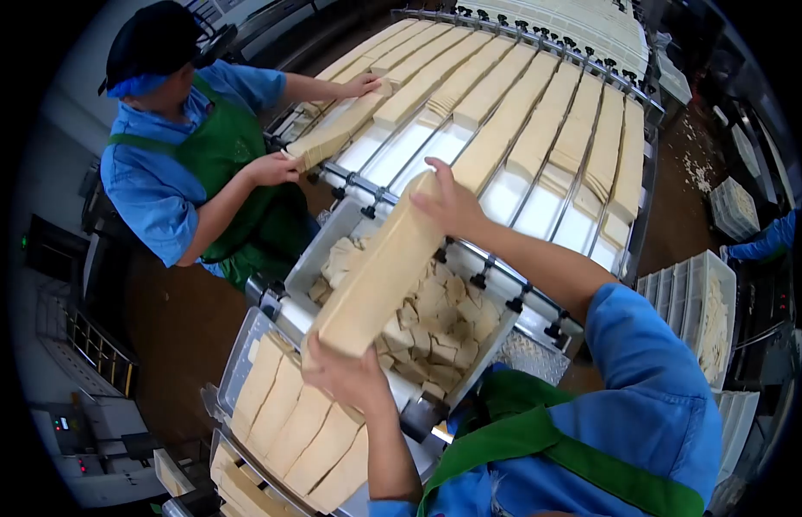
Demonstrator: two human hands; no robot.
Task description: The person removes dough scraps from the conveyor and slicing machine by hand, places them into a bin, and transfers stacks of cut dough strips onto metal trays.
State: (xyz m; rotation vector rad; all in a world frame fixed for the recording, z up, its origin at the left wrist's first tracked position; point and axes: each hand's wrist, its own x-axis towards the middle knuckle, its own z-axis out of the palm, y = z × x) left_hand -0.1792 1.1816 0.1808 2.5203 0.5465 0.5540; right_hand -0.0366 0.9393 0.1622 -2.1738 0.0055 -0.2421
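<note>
A long stack of pale sheets (379, 263) is held tilted between my two hands, above a white bin (500, 340) of crumpled scraps (435, 323). At its near, lower end my left hand (345, 375) grips it. Around its far, upper end my right hand (448, 202) is wrapped, close to the conveyor's near edge. Beyond lie several long pale stacks (504, 112) side by side in lanes on the white conveyor (409, 151). Below my left hand, a clear tray (246, 345) holds several similar stacks (289, 414) laid parallel.
A co-worker (194, 146) in a green apron stands at the left, holding another stack (340, 133) with both hands. Black knobs and a metal rail (366, 185) line the conveyor's near edge. White crates (711, 310) stand at the right, near another person's blue sleeve (767, 237).
</note>
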